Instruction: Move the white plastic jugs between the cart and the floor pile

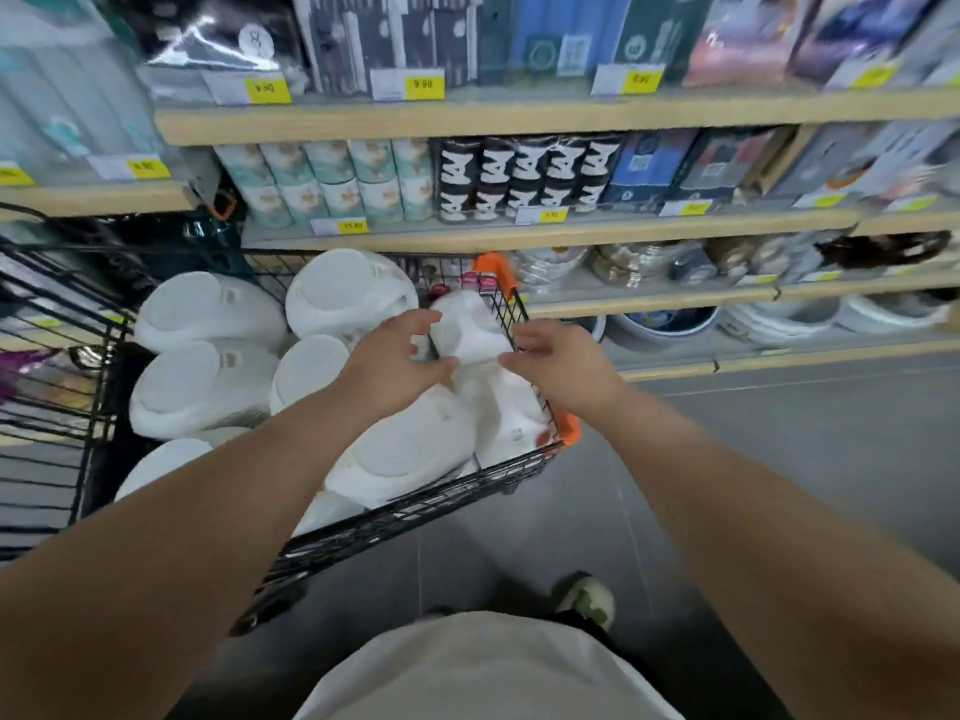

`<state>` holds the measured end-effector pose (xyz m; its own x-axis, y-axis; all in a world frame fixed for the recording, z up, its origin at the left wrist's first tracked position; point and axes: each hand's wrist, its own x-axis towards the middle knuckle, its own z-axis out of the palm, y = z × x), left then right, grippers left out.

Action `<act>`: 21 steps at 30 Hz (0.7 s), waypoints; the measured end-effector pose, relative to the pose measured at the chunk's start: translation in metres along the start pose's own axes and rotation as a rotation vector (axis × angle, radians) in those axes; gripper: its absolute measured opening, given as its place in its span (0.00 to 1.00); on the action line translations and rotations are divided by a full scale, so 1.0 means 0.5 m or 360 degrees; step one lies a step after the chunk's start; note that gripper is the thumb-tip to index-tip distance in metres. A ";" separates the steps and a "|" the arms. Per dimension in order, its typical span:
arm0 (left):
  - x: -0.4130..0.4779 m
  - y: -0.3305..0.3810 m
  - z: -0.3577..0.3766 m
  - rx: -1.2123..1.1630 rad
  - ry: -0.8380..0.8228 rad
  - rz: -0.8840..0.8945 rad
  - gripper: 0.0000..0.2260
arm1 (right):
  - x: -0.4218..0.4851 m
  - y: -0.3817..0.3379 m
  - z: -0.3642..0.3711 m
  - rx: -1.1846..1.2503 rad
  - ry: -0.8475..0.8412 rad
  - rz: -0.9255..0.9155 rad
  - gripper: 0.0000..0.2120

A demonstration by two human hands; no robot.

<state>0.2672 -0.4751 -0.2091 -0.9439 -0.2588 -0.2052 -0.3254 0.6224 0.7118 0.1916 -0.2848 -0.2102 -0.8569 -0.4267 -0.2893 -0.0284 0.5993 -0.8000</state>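
Bare forearms are stretching out over a black wire cart (470, 478) that is sitting beside wooden store shelves (519, 116). White plastic containers (205, 311) are filling most of the cart, which suggests the work is at an early stage, though that is only a guess. Both hands are closing on 1 smaller white jug (467, 330) at the cart's far right corner: the left hand (402, 356) is curling around its near side, and the right hand (553, 361) is pinching its right edge.

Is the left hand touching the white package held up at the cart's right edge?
Touching. The head view shows the left hand with fingers and thumb curled against the white package; no gap shows between them.
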 end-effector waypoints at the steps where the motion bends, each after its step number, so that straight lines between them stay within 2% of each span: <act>1: 0.020 0.039 0.012 -0.0021 0.0004 0.0052 0.26 | 0.001 0.002 -0.040 0.0014 0.0064 -0.0021 0.23; 9: 0.174 0.391 0.154 -0.0107 -0.0122 0.0482 0.23 | -0.028 0.091 -0.415 0.0054 0.0484 -0.0086 0.21; 14: 0.251 0.601 0.273 -0.0128 -0.0159 0.0678 0.22 | -0.053 0.178 -0.635 0.0048 0.0750 -0.0013 0.22; 21: 0.367 0.852 0.475 -0.0233 -0.0421 0.0915 0.18 | -0.068 0.316 -0.871 0.0156 0.1113 0.0144 0.19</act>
<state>-0.0579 -0.0819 -0.1032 -0.9533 0.2881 0.0904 0.2292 0.4956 0.8378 -0.0080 0.1194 -0.0976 -0.9842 0.1760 0.0219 0.0767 0.5339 -0.8420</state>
